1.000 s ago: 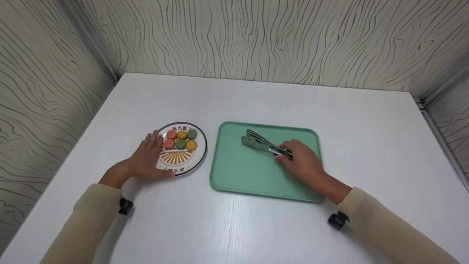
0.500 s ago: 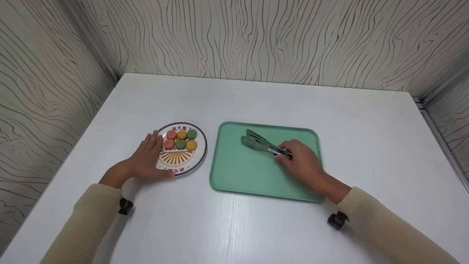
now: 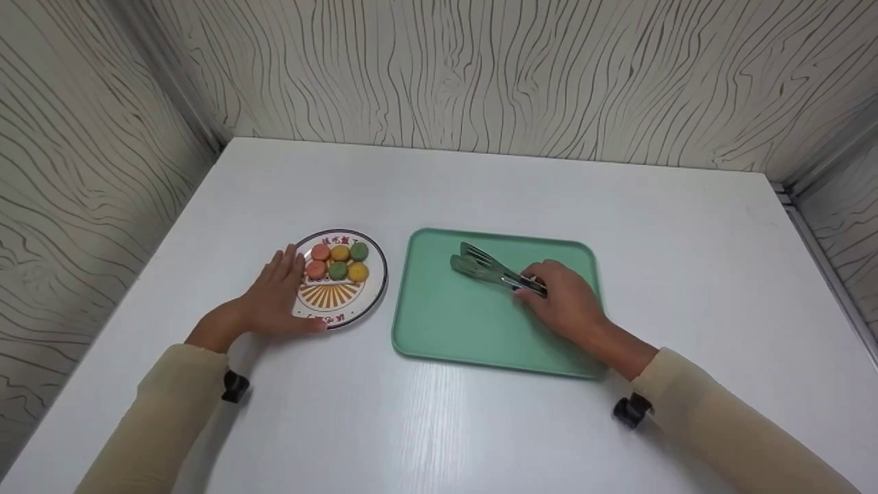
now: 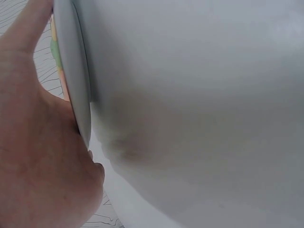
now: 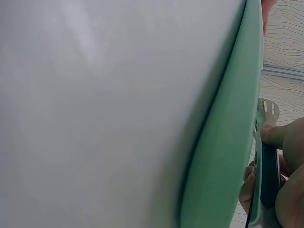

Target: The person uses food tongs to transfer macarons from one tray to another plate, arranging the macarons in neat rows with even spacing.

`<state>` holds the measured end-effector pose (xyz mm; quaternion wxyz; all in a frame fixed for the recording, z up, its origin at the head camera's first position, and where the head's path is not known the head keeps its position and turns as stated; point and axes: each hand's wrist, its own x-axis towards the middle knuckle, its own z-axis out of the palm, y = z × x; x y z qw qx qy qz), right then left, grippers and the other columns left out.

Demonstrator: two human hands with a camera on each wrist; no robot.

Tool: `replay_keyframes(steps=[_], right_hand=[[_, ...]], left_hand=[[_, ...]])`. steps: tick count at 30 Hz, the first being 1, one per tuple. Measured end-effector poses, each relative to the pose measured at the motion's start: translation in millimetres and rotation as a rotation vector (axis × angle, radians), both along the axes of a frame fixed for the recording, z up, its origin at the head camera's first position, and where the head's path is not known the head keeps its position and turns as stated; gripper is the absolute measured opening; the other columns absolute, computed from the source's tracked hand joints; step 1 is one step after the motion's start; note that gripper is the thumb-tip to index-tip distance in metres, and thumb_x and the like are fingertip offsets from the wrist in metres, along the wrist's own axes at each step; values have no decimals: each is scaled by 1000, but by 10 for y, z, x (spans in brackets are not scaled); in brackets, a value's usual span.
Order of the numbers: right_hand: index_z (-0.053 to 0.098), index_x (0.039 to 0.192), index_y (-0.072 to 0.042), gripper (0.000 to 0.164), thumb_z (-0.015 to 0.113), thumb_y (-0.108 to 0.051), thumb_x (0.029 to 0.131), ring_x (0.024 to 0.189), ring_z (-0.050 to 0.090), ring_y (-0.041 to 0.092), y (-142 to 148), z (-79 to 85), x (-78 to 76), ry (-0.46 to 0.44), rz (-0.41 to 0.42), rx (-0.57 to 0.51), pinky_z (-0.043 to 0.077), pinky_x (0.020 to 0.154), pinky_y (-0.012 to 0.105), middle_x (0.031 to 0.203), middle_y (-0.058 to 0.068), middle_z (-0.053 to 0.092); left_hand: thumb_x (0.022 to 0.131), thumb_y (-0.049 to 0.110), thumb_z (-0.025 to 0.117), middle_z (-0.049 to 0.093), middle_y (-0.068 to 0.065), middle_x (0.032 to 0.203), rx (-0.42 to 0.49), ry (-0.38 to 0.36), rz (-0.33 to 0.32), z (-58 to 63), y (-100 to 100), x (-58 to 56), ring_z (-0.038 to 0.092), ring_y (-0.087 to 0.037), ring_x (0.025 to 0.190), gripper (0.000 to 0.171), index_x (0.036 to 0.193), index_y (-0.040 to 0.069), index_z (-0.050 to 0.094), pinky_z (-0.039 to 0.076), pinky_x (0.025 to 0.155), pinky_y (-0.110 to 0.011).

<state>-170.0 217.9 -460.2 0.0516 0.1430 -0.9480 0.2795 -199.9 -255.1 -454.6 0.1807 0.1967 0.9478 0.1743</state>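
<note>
My left hand (image 3: 274, 295) rests at the left rim of a round white plate (image 3: 367, 295) with a dark edge and a printed fan pattern. Its fingers are straight along the rim, and the thumb lies at the plate's front edge. On the plate sit several small pink, yellow and green macarons (image 3: 338, 270), in two rows. Over the green tray (image 3: 446, 336), my right hand (image 3: 566, 302) grips a pair of tongs (image 3: 483, 267) by the dark handle. The slotted ends point to the back left, slightly apart, with nothing between them. In the right wrist view, thumb and fingers close around the tongs' handle (image 5: 270, 175).
Plate and tray stand side by side on a white table (image 3: 425, 425), with a narrow gap between them. A wood-grain patterned wall (image 3: 480, 75) rises behind the table, and similar panels stand left and right. Each sleeve has a black wrist device (image 3: 235, 386) at the cuff.
</note>
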Motion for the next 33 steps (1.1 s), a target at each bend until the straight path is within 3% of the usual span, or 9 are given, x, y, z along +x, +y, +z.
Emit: replay_keyframes(steps=[33], right_hand=[[74,106,-4,25,80,-21,89,76,52,19,-66,110,-4,-17,-6,-10,43,68,37,89,6,63]], left_hand=[[81,70,69,-13,-30,165,-39,-30,23,13,12,0,-13,-49,151,132,157,-12,1,1,121,-63]])
